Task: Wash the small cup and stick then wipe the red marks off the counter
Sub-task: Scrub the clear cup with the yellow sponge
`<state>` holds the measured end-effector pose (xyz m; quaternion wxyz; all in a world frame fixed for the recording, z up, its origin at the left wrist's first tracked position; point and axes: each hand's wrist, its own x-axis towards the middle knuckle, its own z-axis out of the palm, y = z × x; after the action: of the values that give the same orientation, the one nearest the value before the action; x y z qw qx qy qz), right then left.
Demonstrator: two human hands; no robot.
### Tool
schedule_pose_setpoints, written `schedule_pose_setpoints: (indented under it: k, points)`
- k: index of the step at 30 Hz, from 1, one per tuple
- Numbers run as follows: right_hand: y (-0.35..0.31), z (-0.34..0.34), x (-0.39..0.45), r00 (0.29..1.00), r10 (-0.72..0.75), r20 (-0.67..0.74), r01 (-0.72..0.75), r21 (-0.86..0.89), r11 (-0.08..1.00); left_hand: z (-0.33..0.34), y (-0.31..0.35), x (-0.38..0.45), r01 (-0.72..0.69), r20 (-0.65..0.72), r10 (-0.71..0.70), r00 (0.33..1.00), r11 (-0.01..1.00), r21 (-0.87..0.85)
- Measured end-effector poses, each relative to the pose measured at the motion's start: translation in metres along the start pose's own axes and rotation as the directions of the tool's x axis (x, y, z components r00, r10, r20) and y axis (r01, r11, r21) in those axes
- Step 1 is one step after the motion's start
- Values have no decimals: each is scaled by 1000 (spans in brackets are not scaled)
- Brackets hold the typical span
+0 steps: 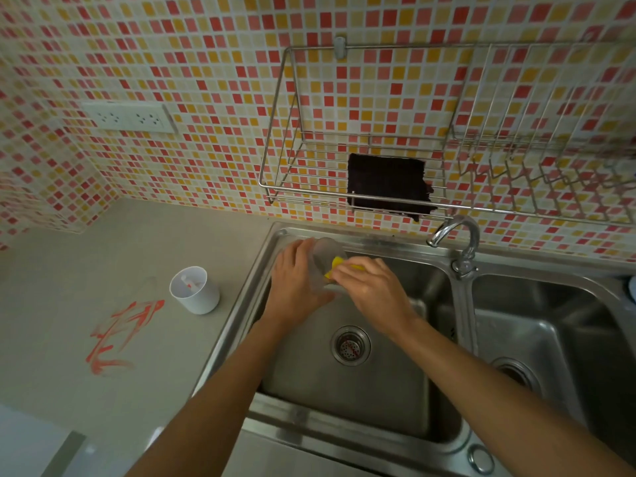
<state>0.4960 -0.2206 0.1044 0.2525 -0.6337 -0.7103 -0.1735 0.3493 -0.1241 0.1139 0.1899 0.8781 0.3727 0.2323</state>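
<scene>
A grey stone counter (69, 270) is seen on the left, and a stainless steel double sink (378, 401) is set into it on the right. On the mosaic tile wall, a wire metal rack (282, 139) is fixed, and a dark square cloth (387, 184) is laid in it. A curved chrome tap (461, 239) is placed at the back, between the two basins. Red smeared marks (120, 335) are seen on the counter, and just beside them a white plastic cup (196, 290) is standing upright with a small stick (189, 283) inside. Above the left basin, a small translucent cup (321, 266) is gripped by the left hand (296, 284), with fingers curled around its side. A yellow sponge (339, 265) is held by the right hand (371, 287) and pressed against the small cup.
</scene>
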Motion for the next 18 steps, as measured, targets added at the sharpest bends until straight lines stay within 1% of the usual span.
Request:
schedule_pose_setpoints:
  k: [2,3,4,5,6,7,8,9,10,11,12,13,14,15,16,18]
  points:
    - [-7,2,0,999,34,14,-34,58,998,2,0,0,31,-85,-28,996,999,28]
    - [-12,1,1,996,83,35,-87,142,986,2,-2,1,20,-96,-15,995,999,45]
    - [-16,-1,2,982,165,92,-184,278,943,1,-4,3,-17,-85,22,996,998,61]
    - [-19,-5,4,946,260,192,-319,427,846,-1,-8,5,-69,-67,73,995,996,60]
    - [-21,-9,6,894,321,313,-445,539,715,-2,-13,6,-113,-41,114,993,993,35]
    - [-20,-11,7,847,334,414,-529,595,604,-4,-17,7,-140,-13,140,990,990,2]
    - [-17,-11,8,832,305,464,-549,605,577,-6,-20,7,-150,15,151,988,988,-26]
    - [-12,-11,8,846,253,470,-512,580,634,-7,-22,7,-155,41,157,987,987,-40]
    - [-5,-12,8,870,178,460,-426,518,742,-8,-22,7,-162,68,165,984,986,-50]
    - [2,-12,10,895,76,439,-275,410,870,-8,-22,7,-169,98,174,980,984,-62]
    - [8,-13,13,913,-34,407,-89,278,956,-8,-20,6,-177,125,186,974,981,-81]
    - [13,-13,17,917,-129,377,70,165,984,-8,-18,6,-186,142,200,969,977,-105]
    - [16,-14,20,918,-188,349,169,85,982,-9,-16,7,-196,145,214,966,972,-129]
    - [18,-15,22,919,-213,332,213,37,976,-11,-14,8,-203,138,223,965,968,-146]
    - [17,-17,23,927,-206,315,211,16,977,-13,-12,10,-201,131,222,966,967,-156]
    - [10,-15,18,955,-125,271,127,9,992,-17,-11,13,-192,132,214,968,968,-162]
